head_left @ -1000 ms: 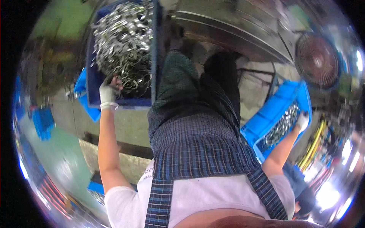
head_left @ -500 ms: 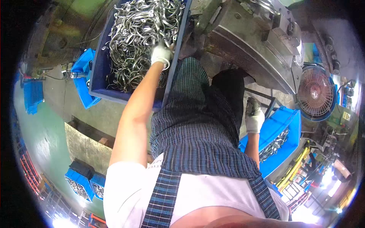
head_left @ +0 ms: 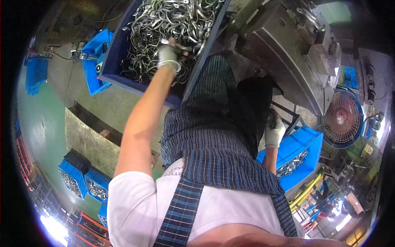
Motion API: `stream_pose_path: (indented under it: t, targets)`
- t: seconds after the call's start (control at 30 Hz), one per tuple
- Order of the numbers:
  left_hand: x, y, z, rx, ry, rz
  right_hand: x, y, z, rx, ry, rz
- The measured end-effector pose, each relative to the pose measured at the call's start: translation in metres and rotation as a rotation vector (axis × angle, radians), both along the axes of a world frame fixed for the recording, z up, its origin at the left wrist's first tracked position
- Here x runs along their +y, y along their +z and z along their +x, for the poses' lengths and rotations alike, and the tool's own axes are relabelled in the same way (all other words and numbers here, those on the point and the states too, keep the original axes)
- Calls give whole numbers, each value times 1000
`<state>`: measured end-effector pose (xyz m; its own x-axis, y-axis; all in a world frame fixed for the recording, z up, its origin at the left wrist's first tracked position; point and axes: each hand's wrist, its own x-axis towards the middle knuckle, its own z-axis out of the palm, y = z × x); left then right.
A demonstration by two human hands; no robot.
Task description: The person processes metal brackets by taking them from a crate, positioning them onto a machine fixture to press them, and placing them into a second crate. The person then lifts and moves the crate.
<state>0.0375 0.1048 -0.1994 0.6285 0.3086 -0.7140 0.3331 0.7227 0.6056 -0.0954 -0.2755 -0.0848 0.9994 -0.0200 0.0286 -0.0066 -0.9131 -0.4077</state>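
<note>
My left hand (head_left: 169,54), in a white glove with some fingertips uncovered, reaches into a dark blue bin (head_left: 142,88). Its fingers are apart over a heap of curved, shiny metal pieces (head_left: 164,24), and some of these lie right against the hand; none is plainly gripped. My right hand (head_left: 274,131), also gloved, hangs low beside my dark trouser leg. Its fingers look dark and merge with the shadow there, so their pose is unclear. Just below that hand stands a blue crate (head_left: 302,140) with more small metal parts (head_left: 292,164) in it.
A heavy metal machine (head_left: 288,53) rises ahead on the right, with a round fan (head_left: 340,117) beyond it. Left of the bin is another blue crate (head_left: 92,74). Several blue crates of parts (head_left: 96,189) stand at lower left, near a metal plate (head_left: 84,140).
My left hand has shifted slightly left over the heap, its fingers spreading more. The whole view has tilted, so the bin sits higher and further right. My right hand stays beside the leg.
</note>
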Motion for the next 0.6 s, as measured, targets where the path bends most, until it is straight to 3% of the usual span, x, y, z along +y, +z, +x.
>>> stream_pose_path:
  t: [0.03, 0.07, 0.1, 0.13, 0.2, 0.27, 0.33, 0.4, 0.47, 0.53, 0.57, 0.6]
  targets:
    - [4, 53, -9, 64, -177, 69, 3, 3, 2, -3, 33, -19]
    - [0, 91, -20, 32, -234, 225, 12, 7, 7, -7, 34, 16]
    - [-4, 109, -26, 73, -183, 174, 27, 12, 14, -14, 35, 53]
    - [-10, 121, -32, 112, -129, 125, 45, 19, 24, -24, 39, 92]
    - [-36, 132, -59, -159, -207, 114, 92, 36, 46, -78, 199, 387]
    - [-74, 159, -76, -186, -465, 278, 127, 46, 60, -96, 395, 347]
    - [-90, 169, -83, -266, -591, 188, 136, 55, 66, 137, 555, 347]
    - [-85, 171, -85, -188, -655, 22, 123, 59, 66, 252, 460, 537]
    - [-71, 163, -88, -188, -688, -96, 98, 56, 62, 203, 524, 531]
    - [-37, 108, -82, -180, -805, 811, 73, 67, 54, 386, 70, 1069]
    - [-19, 82, -78, 52, -1009, 978, 62, 74, 54, 192, 126, 1084]
    - [-7, 55, -68, 278, -1200, 1160, 51, 82, 52, 3, 21, 907]
